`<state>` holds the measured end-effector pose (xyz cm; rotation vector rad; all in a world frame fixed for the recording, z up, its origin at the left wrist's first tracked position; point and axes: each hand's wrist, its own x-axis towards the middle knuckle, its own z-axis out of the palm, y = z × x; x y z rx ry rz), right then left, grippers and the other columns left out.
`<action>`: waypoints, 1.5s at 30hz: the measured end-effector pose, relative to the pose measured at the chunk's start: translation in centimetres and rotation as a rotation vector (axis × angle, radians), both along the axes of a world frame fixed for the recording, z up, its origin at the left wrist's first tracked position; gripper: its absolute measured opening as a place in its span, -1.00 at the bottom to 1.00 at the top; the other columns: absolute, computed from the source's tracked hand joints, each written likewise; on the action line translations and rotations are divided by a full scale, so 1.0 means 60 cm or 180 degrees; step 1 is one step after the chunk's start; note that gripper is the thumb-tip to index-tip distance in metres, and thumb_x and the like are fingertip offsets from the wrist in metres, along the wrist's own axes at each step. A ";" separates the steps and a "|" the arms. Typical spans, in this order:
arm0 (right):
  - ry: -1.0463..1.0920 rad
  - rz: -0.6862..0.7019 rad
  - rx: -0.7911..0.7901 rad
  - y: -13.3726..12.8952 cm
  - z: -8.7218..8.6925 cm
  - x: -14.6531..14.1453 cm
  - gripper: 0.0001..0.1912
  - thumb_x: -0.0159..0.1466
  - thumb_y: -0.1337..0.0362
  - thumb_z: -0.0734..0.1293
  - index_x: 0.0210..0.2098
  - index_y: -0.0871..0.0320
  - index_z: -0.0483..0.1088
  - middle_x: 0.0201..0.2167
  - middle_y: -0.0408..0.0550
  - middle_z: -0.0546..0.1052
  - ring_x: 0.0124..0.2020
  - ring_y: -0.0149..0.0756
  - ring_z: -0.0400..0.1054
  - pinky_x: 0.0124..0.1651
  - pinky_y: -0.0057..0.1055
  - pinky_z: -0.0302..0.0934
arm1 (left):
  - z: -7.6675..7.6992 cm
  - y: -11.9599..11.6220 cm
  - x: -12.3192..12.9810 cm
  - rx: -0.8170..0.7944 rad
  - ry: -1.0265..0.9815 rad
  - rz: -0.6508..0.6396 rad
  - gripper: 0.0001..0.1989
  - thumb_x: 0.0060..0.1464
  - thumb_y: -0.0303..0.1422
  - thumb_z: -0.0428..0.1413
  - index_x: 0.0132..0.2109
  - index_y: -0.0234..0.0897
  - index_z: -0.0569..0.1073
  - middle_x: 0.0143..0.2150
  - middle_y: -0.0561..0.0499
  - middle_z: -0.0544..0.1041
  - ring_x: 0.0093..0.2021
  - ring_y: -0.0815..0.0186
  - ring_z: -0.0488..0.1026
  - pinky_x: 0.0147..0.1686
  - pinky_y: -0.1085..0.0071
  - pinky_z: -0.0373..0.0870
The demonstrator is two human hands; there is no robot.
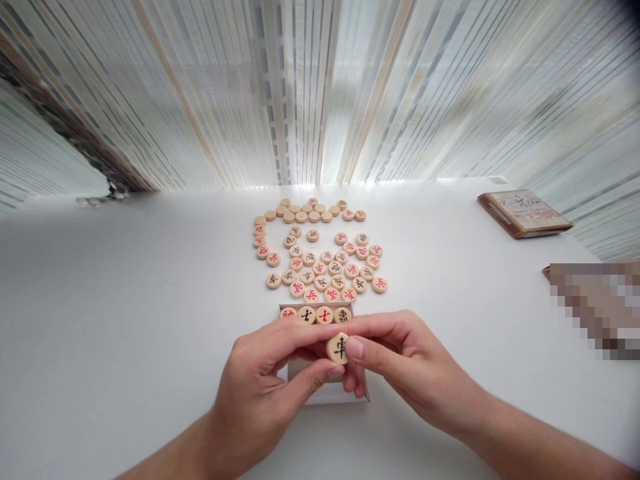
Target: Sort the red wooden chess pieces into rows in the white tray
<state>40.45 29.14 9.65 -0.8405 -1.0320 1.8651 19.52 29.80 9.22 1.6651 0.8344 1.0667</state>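
Observation:
A round wooden xiangqi piece point(339, 349) with a black character is pinched between my left hand point(270, 377) and my right hand point(410, 370). Thumbs and fingertips of both hands press on its edge and face. Beneath them lies an open shallow box point(330, 395), partly covered by my hands. Along its far side a row of pieces shows: two with red characters and two with black, among them a black-lettered piece point(343, 315) at the right end. Beyond the box, many loose xiangqi pieces point(320, 268) lie flat, some red-lettered, some black-lettered, several showing blank faces.
A closed, printed box point(525, 212) lies at the far right of the white table point(150, 300). Nearer on the right edge, another brown object point(595, 300) is largely blurred out. Striped curtains point(320, 93) hang behind the table's far edge.

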 end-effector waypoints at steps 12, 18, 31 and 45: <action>0.0215 -0.0028 -0.0540 -0.001 -0.001 -0.007 -0.70 0.04 0.45 0.71 -0.23 0.17 0.72 -0.48 -0.15 0.62 -0.50 -0.55 0.42 -0.39 -0.67 0.36 | 0.004 0.005 0.005 0.0519 -0.0114 0.0011 -0.57 0.17 -0.62 0.35 0.11 -0.11 0.70 -0.21 0.05 0.75 -0.25 0.37 0.68 -0.18 0.58 0.62; -0.0047 -0.0127 -0.0619 -0.003 0.004 -0.005 -0.71 -0.05 0.46 0.74 -0.37 0.24 0.67 -0.57 -0.14 0.60 -0.57 -0.52 0.40 -0.47 -0.67 0.31 | 0.006 0.003 0.005 0.0706 -0.0025 -0.0075 -0.63 0.19 -0.64 0.33 0.08 -0.23 0.69 -0.20 0.02 0.75 -0.24 0.39 0.68 -0.18 0.59 0.60; -0.0099 -0.0035 -0.0421 -0.004 0.014 -0.003 -0.80 0.12 0.28 0.69 -0.35 0.23 0.69 -0.53 -0.10 0.59 -0.53 -0.48 0.43 -0.43 -0.62 0.36 | 0.002 -0.001 0.008 0.0606 -0.0050 -0.0172 -0.57 0.17 -0.67 0.32 0.11 -0.18 0.65 -0.22 0.05 0.77 -0.26 0.39 0.69 -0.16 0.56 0.61; -0.0074 0.0269 -0.0186 0.003 0.017 0.006 -0.71 0.31 0.14 0.58 -0.10 0.21 0.73 -0.43 -0.04 0.63 -0.45 -0.45 0.49 -0.31 -0.56 0.44 | 0.001 -0.004 0.006 0.0517 -0.0096 0.0007 -0.51 0.12 -0.71 0.31 0.12 -0.17 0.67 -0.20 0.01 0.75 -0.28 0.34 0.69 -0.20 0.50 0.66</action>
